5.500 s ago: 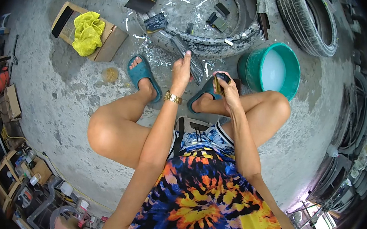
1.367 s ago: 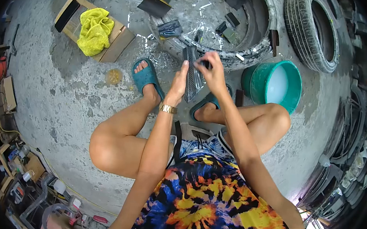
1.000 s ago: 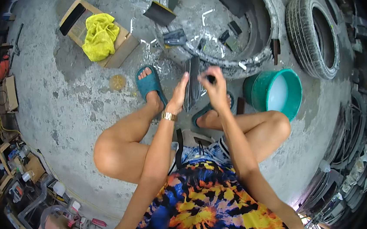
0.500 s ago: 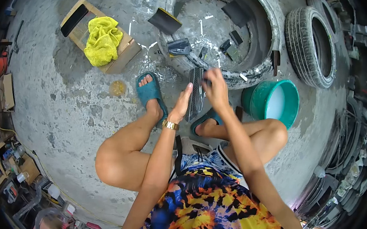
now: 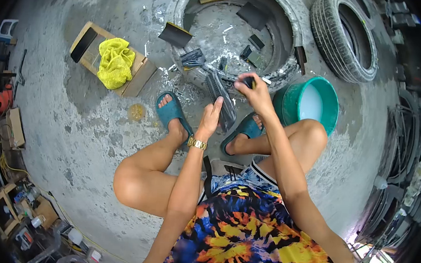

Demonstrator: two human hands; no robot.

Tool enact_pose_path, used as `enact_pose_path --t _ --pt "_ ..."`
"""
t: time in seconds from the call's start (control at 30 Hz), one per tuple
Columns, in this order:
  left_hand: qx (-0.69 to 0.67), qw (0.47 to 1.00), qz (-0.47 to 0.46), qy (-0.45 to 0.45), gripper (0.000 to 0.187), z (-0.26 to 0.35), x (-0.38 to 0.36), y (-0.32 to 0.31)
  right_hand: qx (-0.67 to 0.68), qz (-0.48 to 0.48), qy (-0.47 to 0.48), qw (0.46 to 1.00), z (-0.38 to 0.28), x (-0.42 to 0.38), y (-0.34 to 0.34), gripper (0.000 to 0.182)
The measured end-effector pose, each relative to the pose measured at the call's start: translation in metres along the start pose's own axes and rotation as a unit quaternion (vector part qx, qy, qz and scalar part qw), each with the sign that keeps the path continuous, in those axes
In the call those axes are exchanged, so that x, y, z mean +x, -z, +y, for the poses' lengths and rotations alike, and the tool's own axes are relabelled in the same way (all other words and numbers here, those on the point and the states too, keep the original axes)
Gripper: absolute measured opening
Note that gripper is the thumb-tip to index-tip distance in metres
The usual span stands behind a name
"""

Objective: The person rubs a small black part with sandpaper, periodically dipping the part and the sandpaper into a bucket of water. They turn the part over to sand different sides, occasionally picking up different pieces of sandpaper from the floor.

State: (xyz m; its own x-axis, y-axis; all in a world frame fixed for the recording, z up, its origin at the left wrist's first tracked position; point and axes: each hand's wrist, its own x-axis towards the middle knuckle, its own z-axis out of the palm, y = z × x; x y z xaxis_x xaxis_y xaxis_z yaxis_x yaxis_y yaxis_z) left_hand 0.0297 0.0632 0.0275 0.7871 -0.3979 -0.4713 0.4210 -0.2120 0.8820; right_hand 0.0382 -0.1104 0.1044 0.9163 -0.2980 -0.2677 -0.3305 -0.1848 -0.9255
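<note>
A long, dark, glossy part (image 5: 222,98) leans from the rim of the grey-smeared tire (image 5: 178,8) down toward the feet. My left hand (image 5: 209,118) grips its lower left side, the thumb lying on its surface. To the right of the part, my right hand (image 5: 257,94) is closed around a small black block (image 5: 248,82) with a bit of yellow on it, apart from the part. A folded dark wet piece (image 5: 193,58) and a dark sheet (image 5: 176,35) rest on the tire's rim. Inside the tire lie several small dark blocks (image 5: 256,42).
A green bucket (image 5: 293,102) of cloudy liquid stands right of my right hand. Behind it is another tire (image 5: 324,36). At the left, a yellow cloth (image 5: 115,63) and a black phone (image 5: 84,45) lie on a wooden box (image 5: 140,78). Tools clutter the lower left.
The long part has tilted, its lower end now further right. My right hand has moved right, off the part, and the block in it shows more clearly. The view has shifted.
</note>
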Motion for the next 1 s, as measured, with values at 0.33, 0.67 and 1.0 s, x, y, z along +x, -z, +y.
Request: enact_pose_path --t 0.33,0.67,1.0 --pt "-0.063 0.977 -0.199 -0.034 0.044 0.059 -0.046 0.028 -0.035 -0.191 0.077 0.978 -0.028 -0.033 0.089 0.013" --pt "-0.041 0.928 -0.332 0.163 0.043 0.109 -0.046 -0.056 -0.098 -0.284 0.18 0.936 -0.012 -0.041 0.149 0.023" --pt "-0.064 0.996 -0.018 0.053 0.057 0.019 -0.012 -0.024 -0.101 0.093 -0.292 0.947 0.268 -0.004 0.265 0.021"
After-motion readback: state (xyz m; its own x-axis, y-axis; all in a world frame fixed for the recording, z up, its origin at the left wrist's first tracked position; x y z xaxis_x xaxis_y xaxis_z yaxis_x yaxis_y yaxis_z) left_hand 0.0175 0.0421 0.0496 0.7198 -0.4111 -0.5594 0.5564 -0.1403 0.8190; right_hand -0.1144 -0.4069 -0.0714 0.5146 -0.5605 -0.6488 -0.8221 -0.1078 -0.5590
